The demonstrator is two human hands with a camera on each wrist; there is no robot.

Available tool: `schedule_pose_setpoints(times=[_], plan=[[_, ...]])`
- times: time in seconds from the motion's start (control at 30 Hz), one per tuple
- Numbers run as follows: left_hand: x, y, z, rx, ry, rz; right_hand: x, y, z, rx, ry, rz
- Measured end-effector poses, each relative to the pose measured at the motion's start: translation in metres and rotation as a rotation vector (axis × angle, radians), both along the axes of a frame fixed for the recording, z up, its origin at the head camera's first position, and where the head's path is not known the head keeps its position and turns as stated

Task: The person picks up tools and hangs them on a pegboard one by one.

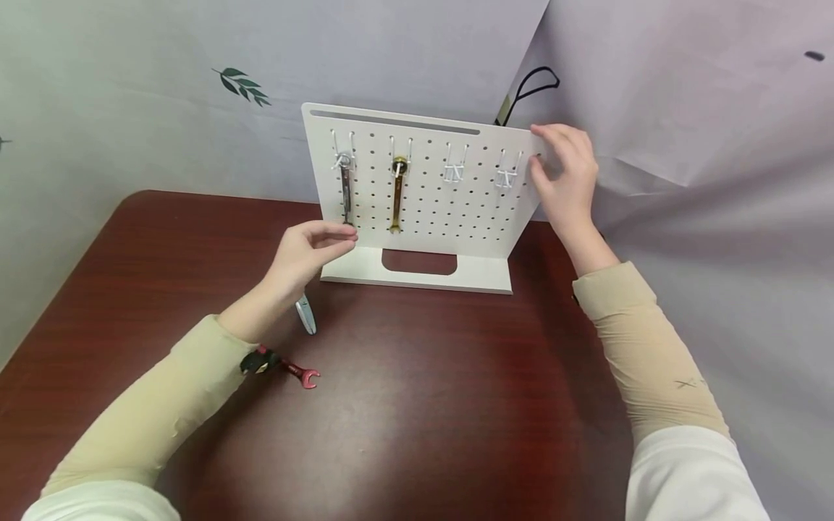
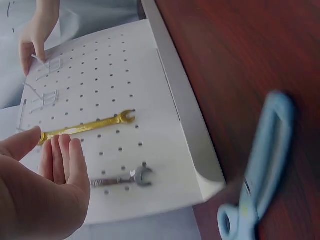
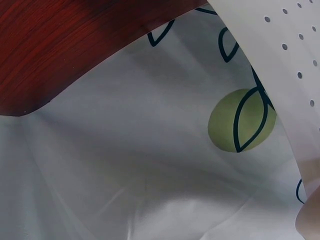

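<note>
Backdrop: pale cloth [image 1: 163,108] with leaf prints, behind and to the right of the surface. Surface [image 1: 423,405] is dark red-brown, wood-grained, glossy toward the middle.

White pegboard [image 1: 426,217] stands near the far edge of the surface on its own flat base. Long slot along the top, cutout in the base. It's the holder here: four wire hooks in a row, the two on the person's left loaded with one wrench each.

Beige sleeves [image 1: 658,354] on both forearms, white cloth above them.

Right hand [image 1: 568,174] at the board's upper right corner, thumb on the front face, fingers round the edge: gripping the board. Left hand [image 1: 296,260] in front of the board's lower left, fingers nearly straight, narrow gap to the thumb, nothing held. Fingertips just beside the silver wrench's lower end; can't tell if touching.

Scissors [image 2: 270,155], light blue handles, lie on the surface in front of the board's left side; the left forearm hides part of them in the head view.

Black strap loop [image 1: 539,83] sticks up behind the board, right side.

Gold wrench [image 1: 397,199] hangs by its ring end on the second hook, fork down. Silver wrench [image 1: 346,189], same way on the first. Red wrench [image 1: 305,374] lies on the surface by the left cuff, fork end showing, rest hidden.

Smallest: the wire hooks [image 1: 454,172], white.
</note>
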State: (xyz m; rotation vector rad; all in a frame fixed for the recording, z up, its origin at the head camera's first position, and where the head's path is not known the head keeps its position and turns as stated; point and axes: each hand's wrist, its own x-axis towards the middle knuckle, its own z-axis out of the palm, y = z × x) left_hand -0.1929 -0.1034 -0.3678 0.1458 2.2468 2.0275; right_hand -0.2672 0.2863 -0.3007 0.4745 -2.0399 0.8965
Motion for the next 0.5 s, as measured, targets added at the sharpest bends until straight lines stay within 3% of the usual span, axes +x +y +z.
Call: schedule_pose_setpoints(times=[0.23,0.5], plan=[[0.019,-0.033,0.003,-0.16,0.063,-0.025,0.0,-0.001,0.001,0.014,-0.001,-0.007],[0.038,-0.07,-0.006,-0.318,0.197,-0.059,0.001,-0.001,0.0,0.014,-0.009,-0.011]])
